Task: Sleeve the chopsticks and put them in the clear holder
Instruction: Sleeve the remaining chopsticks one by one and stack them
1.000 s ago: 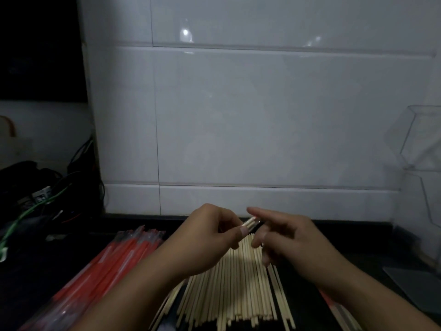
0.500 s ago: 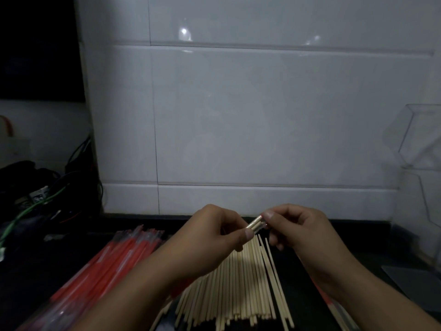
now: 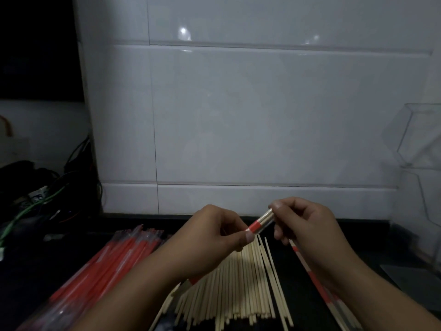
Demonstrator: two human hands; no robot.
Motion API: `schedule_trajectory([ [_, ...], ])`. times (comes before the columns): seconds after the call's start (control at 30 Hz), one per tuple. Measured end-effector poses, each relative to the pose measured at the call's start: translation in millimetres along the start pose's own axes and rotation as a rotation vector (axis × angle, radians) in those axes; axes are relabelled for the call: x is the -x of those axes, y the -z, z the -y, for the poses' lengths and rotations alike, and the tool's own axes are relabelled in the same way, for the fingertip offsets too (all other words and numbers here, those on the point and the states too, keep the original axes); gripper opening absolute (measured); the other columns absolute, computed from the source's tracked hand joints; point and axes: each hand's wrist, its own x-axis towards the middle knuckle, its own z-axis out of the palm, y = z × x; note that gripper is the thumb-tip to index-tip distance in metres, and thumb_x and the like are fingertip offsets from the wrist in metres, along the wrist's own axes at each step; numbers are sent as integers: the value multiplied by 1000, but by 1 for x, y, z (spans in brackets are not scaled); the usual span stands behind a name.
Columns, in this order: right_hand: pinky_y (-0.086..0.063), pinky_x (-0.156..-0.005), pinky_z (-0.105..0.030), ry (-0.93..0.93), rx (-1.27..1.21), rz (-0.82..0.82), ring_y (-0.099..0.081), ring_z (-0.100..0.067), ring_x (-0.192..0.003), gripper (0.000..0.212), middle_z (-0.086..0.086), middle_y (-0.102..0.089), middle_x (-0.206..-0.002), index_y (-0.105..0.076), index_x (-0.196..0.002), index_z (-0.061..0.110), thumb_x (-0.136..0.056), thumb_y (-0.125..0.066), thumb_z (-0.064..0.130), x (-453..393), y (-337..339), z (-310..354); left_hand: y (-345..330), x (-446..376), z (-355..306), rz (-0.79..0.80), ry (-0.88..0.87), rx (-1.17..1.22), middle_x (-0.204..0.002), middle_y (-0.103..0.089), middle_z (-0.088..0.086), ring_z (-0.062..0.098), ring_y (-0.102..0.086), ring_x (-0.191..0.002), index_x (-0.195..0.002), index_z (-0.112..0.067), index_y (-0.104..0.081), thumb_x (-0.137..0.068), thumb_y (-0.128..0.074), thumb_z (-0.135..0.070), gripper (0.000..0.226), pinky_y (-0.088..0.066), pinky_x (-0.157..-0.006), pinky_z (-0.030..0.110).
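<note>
Left hand and right hand are both pinching one sleeve with chopstick tips showing just past the right fingertips. Bare chopsticks are lying below the fingers, most unsleeved. Holder, far right of the fingers, is looking empty.

Single head view, looking forward and down, close over both hands, facing a tiled wall near ahead.
</note>
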Motion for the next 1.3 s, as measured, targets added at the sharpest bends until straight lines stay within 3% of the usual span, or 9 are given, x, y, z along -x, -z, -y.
schedule_trajectory([
  [0.17, -44, -53, -26, -87, -192, -32, -53, -14, -56, 19, -8, -59, -63, -75, -80, 7, -91, -61, 12, -4, 2, -2, 2, 0, 1, -6, -2, 24, -77, -72, -13, -1, -65, -72, -80, -34, -71, -90, -67, -41, 13, -54, -72, 26],
  [0.3, -41, -52, -26, -148, -265, -67, -52, -12, -53, 25, -7, -60, -63, -74, -76, 6, -93, -56, 5, -7, 6, 0, 6, 1, 1, 53, 13, 15, -67, -66, -21, -8, -58, -63, -81, -33, -71, -89, -69, -39, 11, -41, -62, 15],
  [0.67, -42, -46, -19, -114, -199, -73, -50, -8, -50, 22, -6, -55, -61, -68, -86, -1, -95, -55, 15, -6, 4, -3, 5, 0, 2, 25, 23, 12, -76, -71, -16, -2, -64, -71, -85, -32, -75, -88, -69, -41, 11, -49, -67, 21],
  [0.77, -41, -48, -23, -109, -248, -95, -50, -12, -53, 26, -11, -57, -66, -69, -87, 0, -90, -59, 24, -6, 2, -2, 3, 1, 2, -19, 18, 22, -74, -70, -15, -3, -62, -67, -85, -31, -75, -88, -69, -41, 12, -47, -63, 19],
  [0.93, -42, -51, -30, -163, -369, 22, -61, -22, -65, 40, -15, -68, -100, -68, -110, 11, -82, -59, 38, -2, -2, 4, -6, 0, -6, -277, 15, 320, -75, -72, -8, 0, -64, -68, -83, -24, -77, -89, -69, -32, 12, -49, -58, 11],
  [1.03, -43, -52, -29, -146, -258, 164, -61, -21, -67, 34, -12, -71, -95, -73, -103, 9, -85, -58, 34, 7, -14, 2, -13, 1, -12, -262, 15, 497, -72, -73, -6, -3, -66, -66, -88, -15, -78, -91, -67, -22, 13, -45, -54, 7],
  [1.1, -41, -51, -27, -107, -214, 163, -58, -16, -62, 27, -9, -70, -82, -74, -97, 6, -91, -57, 27, 12, -22, 1, -17, 2, -14, -223, -3, 502, -69, -73, -3, -4, -65, -63, -87, -8, -78, -91, -67, -18, 16, -43, -54, 6],
  [1.17, -40, -49, -25, -71, -160, 110, -54, -12, -56, 26, -8, -64, -71, -74, -92, 6, -93, -58, 25, 14, -26, 2, -18, 3, -15, -196, -16, 479, -68, -73, 0, -3, -66, -63, -83, -5, -79, -91, -67, -18, 18, -45, -57, 6],
  [1.3, -37, -49, -25, -107, -187, 48, -49, -10, -52, 25, -9, -60, -66, -76, -91, 9, -94, -57, 26, 11, -21, 3, -19, 3, -13, -92, -12, 422, -88, -78, -2, 2, -71, -91, -89, -14, -80, -90, -69, -28, 18, -51, -83, 16],
])
